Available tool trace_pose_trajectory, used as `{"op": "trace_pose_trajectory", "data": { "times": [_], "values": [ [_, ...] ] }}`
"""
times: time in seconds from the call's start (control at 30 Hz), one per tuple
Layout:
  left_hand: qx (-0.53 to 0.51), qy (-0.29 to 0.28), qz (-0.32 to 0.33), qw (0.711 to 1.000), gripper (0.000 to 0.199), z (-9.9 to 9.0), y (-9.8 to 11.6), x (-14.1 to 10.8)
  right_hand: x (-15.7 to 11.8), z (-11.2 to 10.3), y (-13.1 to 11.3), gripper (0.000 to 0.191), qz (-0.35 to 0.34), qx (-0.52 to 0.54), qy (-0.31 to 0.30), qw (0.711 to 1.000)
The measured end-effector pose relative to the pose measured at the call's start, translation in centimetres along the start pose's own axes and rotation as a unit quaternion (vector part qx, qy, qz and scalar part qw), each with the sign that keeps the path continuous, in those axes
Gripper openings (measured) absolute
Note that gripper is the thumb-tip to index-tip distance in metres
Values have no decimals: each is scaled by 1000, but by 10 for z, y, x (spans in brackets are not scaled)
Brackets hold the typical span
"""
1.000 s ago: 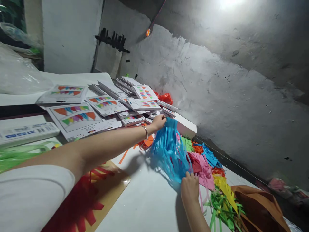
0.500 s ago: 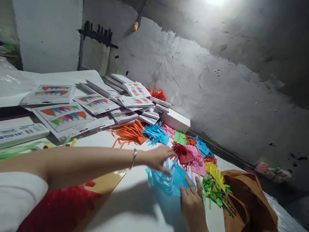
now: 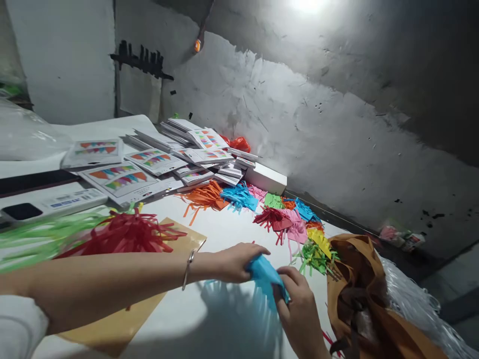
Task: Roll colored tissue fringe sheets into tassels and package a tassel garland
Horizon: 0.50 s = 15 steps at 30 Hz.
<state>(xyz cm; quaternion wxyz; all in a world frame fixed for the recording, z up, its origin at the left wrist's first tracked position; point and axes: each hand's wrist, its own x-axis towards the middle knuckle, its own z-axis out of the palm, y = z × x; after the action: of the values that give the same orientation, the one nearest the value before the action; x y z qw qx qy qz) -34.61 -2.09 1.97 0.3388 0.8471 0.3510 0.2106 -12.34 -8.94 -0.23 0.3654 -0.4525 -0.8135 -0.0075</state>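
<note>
While the left hand and right hand pinch the blue fringe between fingers and thumbs—over the white table—a brown bag slumps rightward, contents unclear, a white box near the wall, inside hidden.

The blue fringe looks smooth, the bracelet metallic.

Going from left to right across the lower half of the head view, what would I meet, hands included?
Translucent green strips → dark red fringed bundle → left hand → bright blue fringed bundle of thin material → right hand → crumpled brown cloth-like material → shiny clear plastic.
</note>
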Motion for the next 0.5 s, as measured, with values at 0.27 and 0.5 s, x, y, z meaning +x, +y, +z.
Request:
{"op": "trace_pose_trajectory", "data": {
  "times": [0.27,0.5],
  "values": [
    [-290,-145,-65,944,46,10,20,-9,-19,-58,-9,26,104,52,-36,993],
    [-378,-248,-104,886,39,34,7,-16,-39,-81,4,35,91,37,-53,994]
  ]
}}
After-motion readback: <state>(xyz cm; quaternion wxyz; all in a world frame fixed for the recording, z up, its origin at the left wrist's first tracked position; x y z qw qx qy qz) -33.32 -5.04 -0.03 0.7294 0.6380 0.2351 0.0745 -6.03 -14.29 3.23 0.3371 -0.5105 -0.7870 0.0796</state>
